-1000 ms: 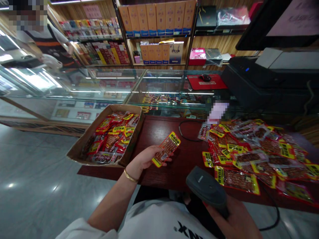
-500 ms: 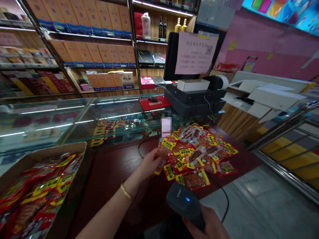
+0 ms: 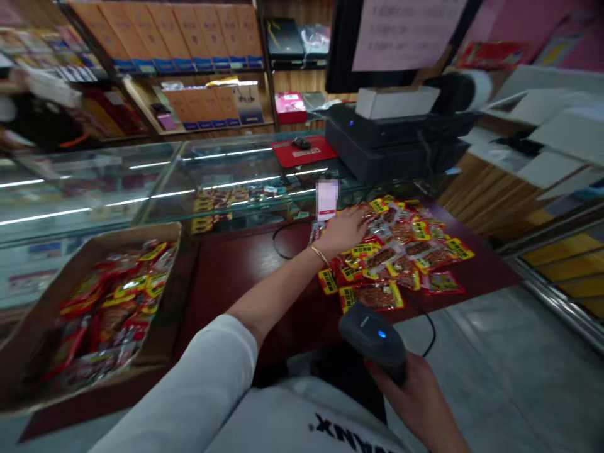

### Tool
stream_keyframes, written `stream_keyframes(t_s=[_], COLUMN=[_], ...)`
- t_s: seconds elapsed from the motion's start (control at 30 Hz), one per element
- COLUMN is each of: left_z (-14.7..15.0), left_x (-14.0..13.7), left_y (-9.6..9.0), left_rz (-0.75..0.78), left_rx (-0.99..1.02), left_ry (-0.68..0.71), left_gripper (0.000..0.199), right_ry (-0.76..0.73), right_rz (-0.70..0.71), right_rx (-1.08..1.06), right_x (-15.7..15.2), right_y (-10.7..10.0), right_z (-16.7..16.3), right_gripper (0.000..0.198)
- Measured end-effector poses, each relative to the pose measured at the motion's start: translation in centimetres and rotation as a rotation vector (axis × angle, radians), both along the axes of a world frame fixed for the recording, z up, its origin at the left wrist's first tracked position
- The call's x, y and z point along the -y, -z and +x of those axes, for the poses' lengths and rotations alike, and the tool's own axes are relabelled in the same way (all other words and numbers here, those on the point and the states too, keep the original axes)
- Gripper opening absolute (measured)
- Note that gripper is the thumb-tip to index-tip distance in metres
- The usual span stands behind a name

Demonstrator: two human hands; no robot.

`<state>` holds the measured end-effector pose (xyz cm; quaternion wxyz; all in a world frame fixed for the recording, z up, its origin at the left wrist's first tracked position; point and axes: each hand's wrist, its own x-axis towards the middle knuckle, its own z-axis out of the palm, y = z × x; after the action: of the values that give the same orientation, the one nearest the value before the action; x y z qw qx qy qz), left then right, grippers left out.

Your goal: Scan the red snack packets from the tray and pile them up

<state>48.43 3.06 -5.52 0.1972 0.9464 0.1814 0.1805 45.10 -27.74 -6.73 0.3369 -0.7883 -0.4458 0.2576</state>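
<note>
My right hand (image 3: 422,387) grips a dark barcode scanner (image 3: 372,340) with a lit blue spot, held at the near edge of the dark red table. My left hand (image 3: 343,229), with a gold bracelet at its wrist, lies on the left back part of a pile of snack packets (image 3: 401,267). Its fingers are stretched out over the packets, and blur hides some of their tips. The packets are clear, red and yellow, with brown food inside. A cardboard box (image 3: 177,277) on the left holds more snack packets (image 3: 117,302).
Behind the table runs a glass display counter (image 3: 165,179) with a mouse (image 3: 301,143) on a red mat (image 3: 285,154). A monitor (image 3: 342,47) stands above a black cash drawer (image 3: 377,151). A cable (image 3: 430,321) hangs past the table edge. Another person (image 3: 42,113) is at far left.
My left hand has left the packet it gripped at the pile's left side and moved right and away, onto the pile. The view has tilted down; the scanner stays in my right hand.
</note>
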Motion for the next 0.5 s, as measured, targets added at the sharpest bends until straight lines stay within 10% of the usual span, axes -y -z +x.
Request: stream_keyframes(t_s=[0.23,0.5], left_z=[-20.1,-44.5], left_x=[2.7,2.8], left_y=[-2.9,-5.4], left_rz=[0.011,0.071], left_rx=[0.216,-0.212], left_ry=[-0.135,-1.092], left_gripper=[0.036,0.035], right_ry=[-0.156,-0.256], right_rz=[-0.085,-0.034], right_rx=[0.063,0.126], right_x=[-2.3,-5.6], right_y=[1.6,1.0], right_z=[-0.6,-3.7], right_gripper=[0.038,0.037])
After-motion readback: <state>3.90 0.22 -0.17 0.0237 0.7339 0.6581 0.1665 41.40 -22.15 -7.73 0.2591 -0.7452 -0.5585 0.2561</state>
